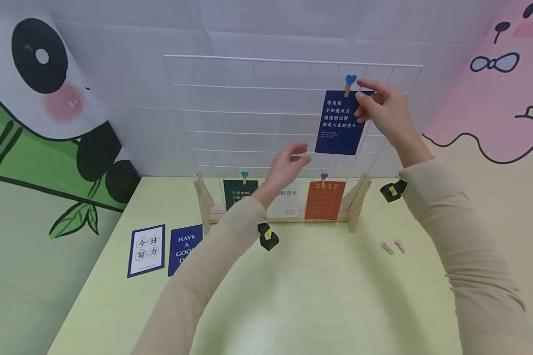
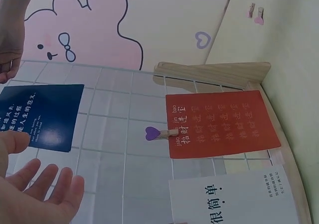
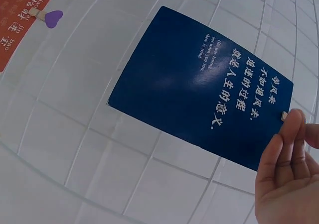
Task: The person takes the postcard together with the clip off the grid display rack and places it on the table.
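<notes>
A navy card [image 1: 339, 142] with white lettering hangs on the upper right of a white wire grid [image 1: 293, 60], under a small clothespin with a blue heart [image 1: 351, 80]. My right hand [image 1: 388, 111] is at the card's upper right corner, its thumb and index finger apart beside the clothespin. In the right wrist view, the fingers of the right hand [image 3: 286, 184] overlap the card's edge close to the peg. My left hand [image 1: 282, 170] is lower, left of the card's bottom edge, with loose fingers and nothing in them.
Lower on the grid hang a green card [image 1: 237, 190], a white card [image 1: 277, 211] and an orange card [image 1: 324, 204] with a purple-heart clothespin [image 2: 154, 133]. Two pink clothespins [image 1: 387, 247] lie right on the table. A navy-bordered card [image 1: 146, 251] and a blue card [image 1: 182, 246] lie left.
</notes>
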A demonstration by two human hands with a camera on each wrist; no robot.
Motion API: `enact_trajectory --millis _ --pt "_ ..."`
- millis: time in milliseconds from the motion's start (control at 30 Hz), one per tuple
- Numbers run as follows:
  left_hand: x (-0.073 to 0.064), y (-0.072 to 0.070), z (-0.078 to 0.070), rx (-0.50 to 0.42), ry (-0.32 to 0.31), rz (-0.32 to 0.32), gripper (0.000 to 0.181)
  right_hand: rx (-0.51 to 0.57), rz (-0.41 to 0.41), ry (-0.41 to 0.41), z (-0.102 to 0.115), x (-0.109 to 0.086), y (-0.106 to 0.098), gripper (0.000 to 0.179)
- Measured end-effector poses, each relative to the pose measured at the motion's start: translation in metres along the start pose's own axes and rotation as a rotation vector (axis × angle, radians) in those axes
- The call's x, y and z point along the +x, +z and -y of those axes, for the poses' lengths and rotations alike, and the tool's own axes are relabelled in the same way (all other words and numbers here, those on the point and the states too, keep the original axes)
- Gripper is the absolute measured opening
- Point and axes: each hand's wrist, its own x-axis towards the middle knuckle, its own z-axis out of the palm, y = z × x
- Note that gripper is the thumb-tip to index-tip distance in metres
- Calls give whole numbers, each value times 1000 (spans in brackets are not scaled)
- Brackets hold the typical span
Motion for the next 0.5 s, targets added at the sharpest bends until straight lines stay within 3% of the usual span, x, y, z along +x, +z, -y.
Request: enact_trajectory --millis 33,67,300,333,433,500 --pt "1 2 -1 1 -1 -1 37 44 9 -3 -1 2 1 41" --pt "2 3 -1 1 -1 -2 37 6 6 4 8 -2 4 41" --pt "9 12 -2 0 -25 20 42 16 41 33 26 -5 15 49" --pt "10 13 -3 3 -34 28 43 82 73 39 17 2 12 51" --pt "13 16 -6 5 -73 43 47 113 75 74 17 4 14 52" --pt "15 18 -7 -5 -94 47 49 155 72 106 7 14 12 52"
